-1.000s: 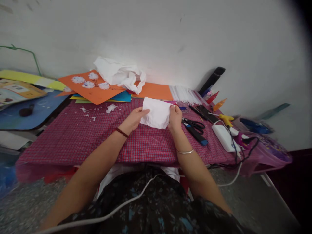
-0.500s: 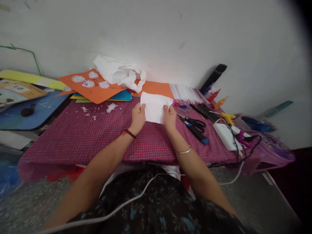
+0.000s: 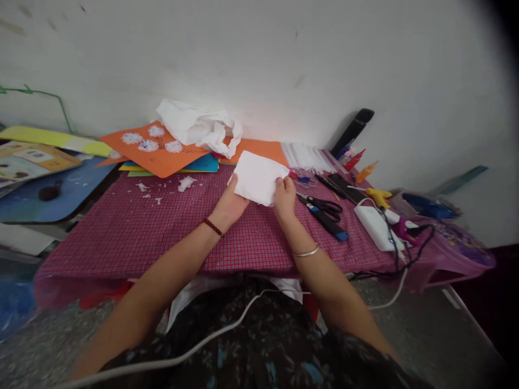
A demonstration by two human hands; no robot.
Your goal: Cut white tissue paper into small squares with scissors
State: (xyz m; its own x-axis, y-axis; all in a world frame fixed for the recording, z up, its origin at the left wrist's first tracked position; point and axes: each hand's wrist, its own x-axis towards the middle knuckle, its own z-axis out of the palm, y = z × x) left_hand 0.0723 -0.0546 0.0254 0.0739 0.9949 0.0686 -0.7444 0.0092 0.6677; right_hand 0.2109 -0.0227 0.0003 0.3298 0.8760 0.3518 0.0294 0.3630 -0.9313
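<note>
Paper-like sheet (image 3: 259,177), white, thin and matt, faintly uneven along its edges; whether it is paper or cloth, you cannot tell from here. Shape is four-cornered, a little longer than wide. You hold it up in front of you, over the near-middle part of the checked tablecloth (image 3: 162,237), between both hands. Long axis runs left to right, slanted — the right end sits nearer you than the left, and one far corner points away toward the wall (image 3: 259,70).

Your left hand (image 3: 233,205) is clamped on the near left corner, thumb on top, fingers underneath. Your right hand (image 3: 285,195) pinches the right edge, fingers curled.

Beyond the sheet: smooth orange card (image 3: 162,165), angled, with fluffy-looking white and blue blooms dabbed on it; a crumpled white piece (image 3: 178,119), soft and folded over itself, rests partly on that card. Ragged white scraps (image 3: 186,183) lie left of your hands. Slim white sticks (image 3: 304,156) lie side by side at the back.

Near your right hand: scissors (image 3: 324,205), dark looped handles rightward, blades toward the sheet — just beside them, a black tool with a blue end (image 3: 328,223).
</note>
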